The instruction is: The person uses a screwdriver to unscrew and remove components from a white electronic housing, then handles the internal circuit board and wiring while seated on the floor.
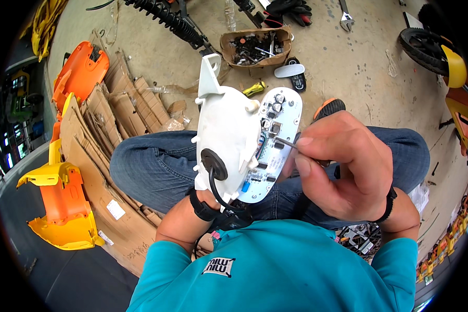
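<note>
A white plastic housing (pixel 224 119), perhaps a lamp or instrument casing, is held up over my lap. My left hand (pixel 208 198) supports it from beneath; its fingers are hidden behind the housing. From a round black grommet (pixel 213 164) on the housing runs a black cable (pixel 216 193). Against the housing's right side is a white oval circuit board (pixel 276 151) with capacitors, chips and a blue connector; several thin coloured wires (pixel 260 147) run between them. Thumb and forefinger of my right hand (pixel 348 169) pinch a thin dark metal rod (pixel 287 142), its tip at the board's middle.
Ahead on the floor are a cardboard box of small hardware (pixel 256 48), a yellow-handled tool (pixel 254 89), an adjustable wrench (pixel 346 21) and black gloves (pixel 291 9). Flattened cardboard (pixel 99 166) and orange and yellow plastic panels (pixel 65 200) lie left. A wheel (pixel 424 51) stands at right.
</note>
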A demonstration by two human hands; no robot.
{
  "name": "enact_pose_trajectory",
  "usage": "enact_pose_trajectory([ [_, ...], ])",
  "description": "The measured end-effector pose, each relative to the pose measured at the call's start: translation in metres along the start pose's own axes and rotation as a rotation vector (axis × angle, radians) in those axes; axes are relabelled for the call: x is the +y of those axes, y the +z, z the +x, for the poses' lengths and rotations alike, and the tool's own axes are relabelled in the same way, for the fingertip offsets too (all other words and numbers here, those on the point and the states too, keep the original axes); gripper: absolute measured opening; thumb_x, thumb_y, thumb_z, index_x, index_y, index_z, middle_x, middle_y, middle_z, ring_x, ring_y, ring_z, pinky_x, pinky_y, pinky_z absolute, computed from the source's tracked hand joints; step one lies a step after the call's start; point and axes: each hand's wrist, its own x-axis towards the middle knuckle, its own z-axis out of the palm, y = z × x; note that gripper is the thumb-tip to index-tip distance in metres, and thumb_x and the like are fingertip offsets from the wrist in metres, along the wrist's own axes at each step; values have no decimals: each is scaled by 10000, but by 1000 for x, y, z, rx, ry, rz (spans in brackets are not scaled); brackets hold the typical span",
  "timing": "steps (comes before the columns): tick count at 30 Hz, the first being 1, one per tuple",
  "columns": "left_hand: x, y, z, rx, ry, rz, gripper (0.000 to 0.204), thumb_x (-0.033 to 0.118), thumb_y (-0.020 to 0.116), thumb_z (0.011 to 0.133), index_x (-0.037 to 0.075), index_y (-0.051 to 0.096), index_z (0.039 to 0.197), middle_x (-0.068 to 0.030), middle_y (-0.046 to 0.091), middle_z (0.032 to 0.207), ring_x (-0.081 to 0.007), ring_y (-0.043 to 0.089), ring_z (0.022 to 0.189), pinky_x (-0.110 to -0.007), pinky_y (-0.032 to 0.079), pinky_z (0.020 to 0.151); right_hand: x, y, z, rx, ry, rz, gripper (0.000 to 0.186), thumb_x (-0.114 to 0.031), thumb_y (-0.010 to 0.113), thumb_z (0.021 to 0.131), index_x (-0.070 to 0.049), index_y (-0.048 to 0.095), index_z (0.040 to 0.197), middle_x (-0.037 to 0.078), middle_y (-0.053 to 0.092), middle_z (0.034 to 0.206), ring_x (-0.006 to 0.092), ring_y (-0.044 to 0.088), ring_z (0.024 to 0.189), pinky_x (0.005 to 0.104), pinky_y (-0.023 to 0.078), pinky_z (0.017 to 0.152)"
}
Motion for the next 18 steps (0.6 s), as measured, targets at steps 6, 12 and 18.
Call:
enact_pose_trajectory([
  [6,-5,-6,1,14,-15,-16,651,502,537,874,65,427,1343,-151,529,1272,-287,534,1132,-433,453,945,1,1,-1,9,-3,2,219,92,623,765,20,543,956,129,629,824,208,615,734,289,485,618],
  [12,-14,-15,4,-24,-33,-247,679,519,552,862,60,423,1345,-158,524,1277,-298,531,1135,-448,457,941,-2,-1,1,-6,0,3,205,86,626,764,20,546,941,128,630,829,210,611,727,285,483,610],
  [18,-3,-6,4,-1,-66,-41,686,518,561,857,58,421,1347,-158,525,1277,-298,531,1137,-451,456,942,0,-1,0,-6,-7,13,197,85,621,766,21,545,936,129,633,836,210,607,728,283,478,615],
])
